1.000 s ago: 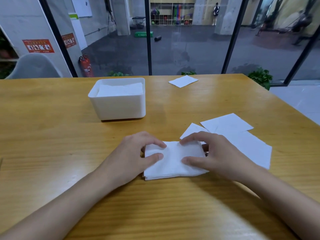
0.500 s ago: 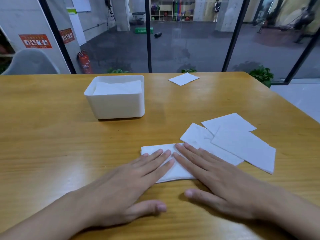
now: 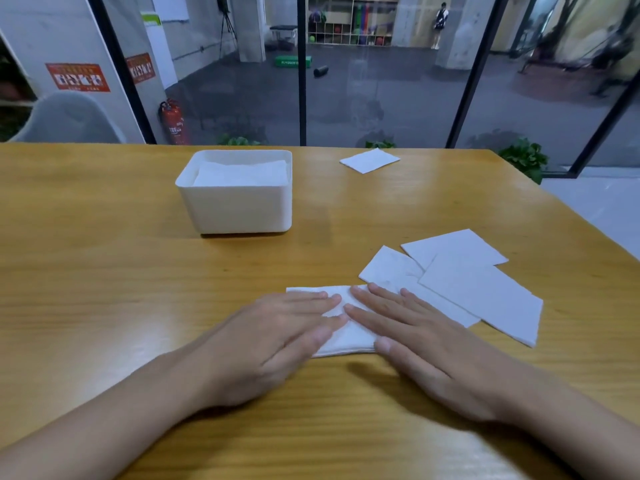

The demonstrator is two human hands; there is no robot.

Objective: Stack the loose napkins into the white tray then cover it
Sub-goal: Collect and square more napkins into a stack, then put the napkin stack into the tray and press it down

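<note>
Since a second ago our left hand (image 3: pixel 277 337) and right hand (image 3: pixel 415 344) have uncurled, spread flat on the napkin stack (image 3: pixel 346 336); we judge squaring underway; next, lifting it into the white tray (image 3: pixel 239 209).

Napkin stack (image 3: pixel 349 336): lower middle of the frame; both flat hands cover most of it, leaving only its far edge and a near strip in sight. Sheet count cannot be told.
Left hand (image 3: pixel 277 341): near fingers blurred; forearm cut off at the lower left edge.
Right hand (image 3: pixel 426 355): forearm cut off at the lower right corner.
White tray (image 3: pixel 239 209): its walls hide all but the top sheet inside.
Loose napkins (image 3: pixel 481 296): right of centre; three overlap, so the covered parts are hidden.
Table (image 3: pixel 104 271): cut off left, right and bottom.
Red signs (image 3: pixel 78 77): upper left; print too small to read.
Distant figure (image 3: pixel 440 24): top, right of centre; too small to make out.
</note>
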